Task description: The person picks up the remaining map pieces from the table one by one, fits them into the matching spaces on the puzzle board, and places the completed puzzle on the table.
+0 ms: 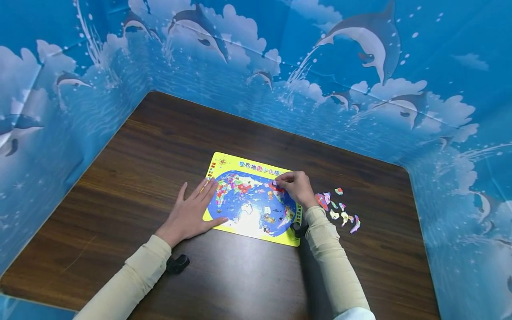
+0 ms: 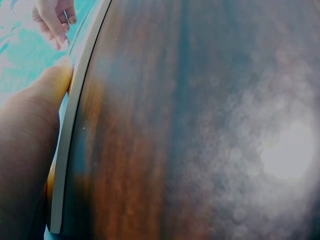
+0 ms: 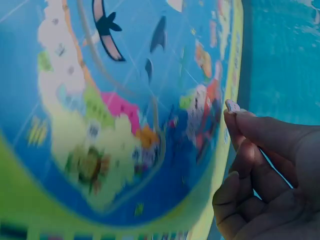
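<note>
A world map puzzle board (image 1: pixel 240 226) with a yellow border and blue oceans lies flat on the table. My left hand (image 1: pixel 191 215) rests spread on its left edge, fingers straight; the left wrist view catches only the thumb (image 2: pixel 30 125) beside the board's edge. Over the upper right of the map, my right hand (image 1: pixel 298 189) pinches a small puzzle piece (image 3: pixel 232 106) between thumb and index finger. The right wrist view shows that piece as pale, held just above the board; its full shape is hidden by the fingertips.
Several loose puzzle pieces (image 1: pixel 345 218) lie scattered on the dark wooden table (image 1: pixel 140 178), right of the board and near my right forearm. A blue dolphin-print curtain (image 1: pixel 240 66) stands around the table's far and side edges.
</note>
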A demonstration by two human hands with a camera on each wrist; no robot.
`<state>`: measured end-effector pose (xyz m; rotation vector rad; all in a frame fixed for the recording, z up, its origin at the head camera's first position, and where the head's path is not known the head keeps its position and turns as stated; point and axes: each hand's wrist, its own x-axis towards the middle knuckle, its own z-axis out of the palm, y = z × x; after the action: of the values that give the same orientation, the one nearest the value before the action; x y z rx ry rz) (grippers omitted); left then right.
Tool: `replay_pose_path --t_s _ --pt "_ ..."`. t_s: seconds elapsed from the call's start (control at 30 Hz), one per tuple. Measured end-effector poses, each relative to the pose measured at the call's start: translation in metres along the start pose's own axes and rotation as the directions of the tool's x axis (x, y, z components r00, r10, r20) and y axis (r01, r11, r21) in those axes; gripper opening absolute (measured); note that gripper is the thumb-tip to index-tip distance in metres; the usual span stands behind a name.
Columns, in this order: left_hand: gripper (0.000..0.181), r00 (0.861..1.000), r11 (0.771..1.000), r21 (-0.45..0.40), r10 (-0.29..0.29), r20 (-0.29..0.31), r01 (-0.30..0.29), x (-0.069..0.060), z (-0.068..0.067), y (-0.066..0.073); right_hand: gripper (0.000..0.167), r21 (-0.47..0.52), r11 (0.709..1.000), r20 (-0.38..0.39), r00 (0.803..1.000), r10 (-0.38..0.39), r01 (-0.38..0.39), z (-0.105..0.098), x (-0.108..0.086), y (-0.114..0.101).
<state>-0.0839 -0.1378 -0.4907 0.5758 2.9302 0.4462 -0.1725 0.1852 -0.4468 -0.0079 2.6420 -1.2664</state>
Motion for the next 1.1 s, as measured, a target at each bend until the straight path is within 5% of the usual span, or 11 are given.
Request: replay_pose_path --t_s 0.2,0.5,1.1 --pt "0.106 1.000 1.000 0.002 -0.001 0.004 0.001 0.001 0.001 0.002 0.012 -0.038 0.999 0.075 0.997 -0.010 0.013 0.008 0.003 -0.005" --pt "0.107 1.000 1.000 0.011 -0.005 0.012 0.005 0.001 0.001 0.001 0.013 -0.078 0.997 0.080 0.997 -0.020 0.026 0.014 0.001 -0.009" --pt "0.107 1.000 1.000 0.001 -0.009 0.008 0.009 0.000 0.001 0.000 0.008 -0.073 0.997 -0.081 0.997 -0.010 0.004 0.025 -0.011 -0.016"
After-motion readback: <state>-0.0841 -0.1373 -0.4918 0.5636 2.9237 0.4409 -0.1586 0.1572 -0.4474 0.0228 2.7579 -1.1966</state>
